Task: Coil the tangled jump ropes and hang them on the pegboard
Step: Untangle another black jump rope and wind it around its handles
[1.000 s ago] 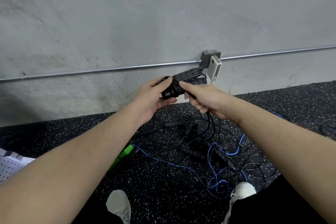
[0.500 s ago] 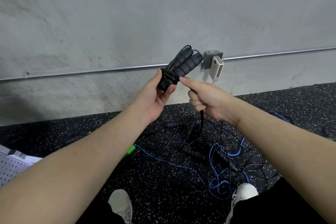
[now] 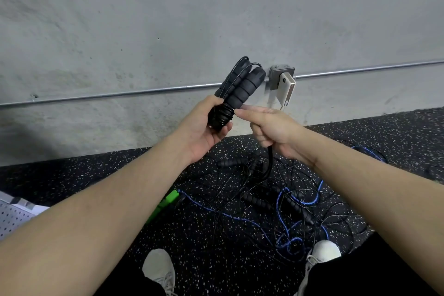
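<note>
Head view, your left hand (image 3: 204,127) gripping two black foam handles (image 3: 240,86) wound with cord, tilted toward 1 o'clock, your right hand (image 3: 271,127) fisted round one black cord (image 3: 269,161), tangled ropes (image 3: 276,202) at 6 o'clock, pegboard (image 3: 12,216) at 8 o'clock.

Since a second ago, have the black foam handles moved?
Yes. The black foam handles tipped upward, now crossing the metal conduit pipe on the wall.

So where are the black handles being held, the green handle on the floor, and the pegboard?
black handles (image 3: 242,85): head view, foam grip above the hand.
green handle (image 3: 165,203): head view, its middle.
pegboard (image 3: 10,217): head view, perforated face.
</note>
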### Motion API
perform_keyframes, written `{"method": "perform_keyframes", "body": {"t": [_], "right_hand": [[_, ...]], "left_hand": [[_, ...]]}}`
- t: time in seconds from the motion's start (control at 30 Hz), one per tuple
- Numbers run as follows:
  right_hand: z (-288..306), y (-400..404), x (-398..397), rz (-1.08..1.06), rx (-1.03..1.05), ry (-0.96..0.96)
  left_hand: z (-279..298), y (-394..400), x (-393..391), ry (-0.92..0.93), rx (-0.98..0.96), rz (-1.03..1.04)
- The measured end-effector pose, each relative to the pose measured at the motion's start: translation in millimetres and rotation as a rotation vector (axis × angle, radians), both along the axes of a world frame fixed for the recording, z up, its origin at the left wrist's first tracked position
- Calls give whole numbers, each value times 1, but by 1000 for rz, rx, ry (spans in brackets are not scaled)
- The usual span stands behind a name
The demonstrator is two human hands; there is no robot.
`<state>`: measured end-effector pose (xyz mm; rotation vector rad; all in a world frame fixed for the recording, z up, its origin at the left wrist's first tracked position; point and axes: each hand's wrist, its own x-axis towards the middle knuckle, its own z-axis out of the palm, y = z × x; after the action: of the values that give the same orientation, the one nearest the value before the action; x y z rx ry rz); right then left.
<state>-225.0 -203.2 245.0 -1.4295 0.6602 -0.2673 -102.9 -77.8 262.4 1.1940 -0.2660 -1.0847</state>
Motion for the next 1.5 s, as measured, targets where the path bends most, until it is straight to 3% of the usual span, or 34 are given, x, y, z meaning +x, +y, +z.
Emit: {"method": "perform_keyframes", "body": {"t": [0.2,0.47,0.67,1.1,1.3,1.5], "right_hand": [[4,1,-6,35,-26,24],[14,14,-6,47,-278,31],[17,6,-17,212,-339,13],[9,-14,-38,351,-266,93],[6,-20,-38,308,-435,274],[-1,-28,-39,286,-489,322]], "left_hand": [[2,-1,1,-24,-13,-15],[6,-7,5,74,9,62],[10,-3,17,155,-43,95],[13,4,34,279,-115,-36],[9,6,24,123,-27,-196],[4,7,16,-62,53,-360]]}}
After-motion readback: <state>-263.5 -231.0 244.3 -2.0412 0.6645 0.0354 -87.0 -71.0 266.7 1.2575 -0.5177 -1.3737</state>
